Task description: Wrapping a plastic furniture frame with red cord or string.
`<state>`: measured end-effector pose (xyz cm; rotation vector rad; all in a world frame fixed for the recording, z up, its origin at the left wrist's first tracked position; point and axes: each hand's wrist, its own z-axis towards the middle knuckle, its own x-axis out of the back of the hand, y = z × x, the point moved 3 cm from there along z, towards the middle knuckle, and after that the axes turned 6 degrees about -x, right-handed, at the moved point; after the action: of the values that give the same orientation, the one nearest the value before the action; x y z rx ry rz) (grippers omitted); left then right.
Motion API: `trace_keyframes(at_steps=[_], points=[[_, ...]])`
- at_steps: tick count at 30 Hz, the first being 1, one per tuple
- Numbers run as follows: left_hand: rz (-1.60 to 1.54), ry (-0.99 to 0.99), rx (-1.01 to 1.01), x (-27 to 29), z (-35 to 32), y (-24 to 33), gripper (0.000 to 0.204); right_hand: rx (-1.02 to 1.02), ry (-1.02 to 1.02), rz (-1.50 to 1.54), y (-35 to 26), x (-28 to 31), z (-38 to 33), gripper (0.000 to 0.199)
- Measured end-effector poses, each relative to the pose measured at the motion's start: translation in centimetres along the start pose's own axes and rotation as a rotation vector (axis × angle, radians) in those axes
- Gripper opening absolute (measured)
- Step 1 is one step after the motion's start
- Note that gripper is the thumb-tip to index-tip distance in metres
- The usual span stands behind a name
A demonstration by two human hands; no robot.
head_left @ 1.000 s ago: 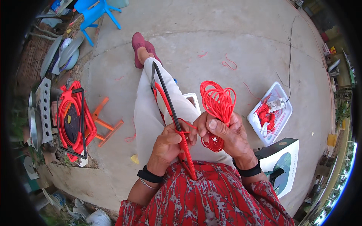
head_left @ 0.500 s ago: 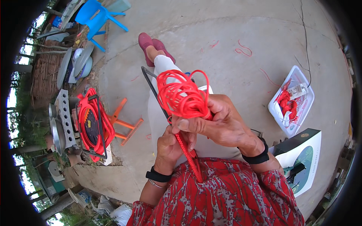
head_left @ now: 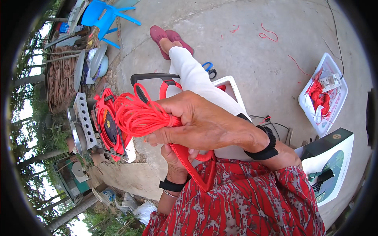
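Observation:
A looped bundle of thin red cord (head_left: 143, 115) is pinched in my right hand (head_left: 193, 114), its loops fanning out to the left. Below it, my left hand (head_left: 175, 157) is closed round a red cord-wrapped frame (head_left: 189, 168), whose lower end lies against my red patterned shirt. My right hand partly covers the left one's fingers. Beyond my hands a black tubular frame part (head_left: 153, 76) shows, with a red-wrapped curve beside it; how it joins the piece in my left hand is hidden.
To the left stands a black frame wound with red cord (head_left: 112, 126). A white basket (head_left: 306, 103) with red cord and a power strip sits right, near a printed box (head_left: 334, 165). Blue-handled scissors (head_left: 209, 69) lie past my leg, before a white container (head_left: 232, 88). A blue chair (head_left: 103, 17) stands far left.
My right hand has swung left with the cord bundle, which now points left rather than away from me. More of the black frame, the scissors and the white container have come into sight.

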<state>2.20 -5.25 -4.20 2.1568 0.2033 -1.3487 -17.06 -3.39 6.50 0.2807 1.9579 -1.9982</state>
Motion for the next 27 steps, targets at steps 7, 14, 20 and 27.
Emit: trace_keyframes(at_steps=[7,14,20,27], points=[[-0.082,-0.028,0.070,-0.2,0.0,-0.1,0.070,0.071,0.043,-0.030,0.4,-0.1,-0.4,0.022],[0.356,0.245,-0.153,-0.8,-1.1,1.5,0.061,0.215,0.069,-0.123,0.1,-0.4,0.9,0.025],[1.068,0.367,-0.625,-6.5,-2.7,4.0,0.046,0.222,0.052,-0.238,0.5,-1.3,3.3,0.032],[1.420,0.554,-0.824,-9.7,-3.5,4.1,0.013,0.244,-0.028,-0.324,0.5,-3.9,6.5,0.039]])
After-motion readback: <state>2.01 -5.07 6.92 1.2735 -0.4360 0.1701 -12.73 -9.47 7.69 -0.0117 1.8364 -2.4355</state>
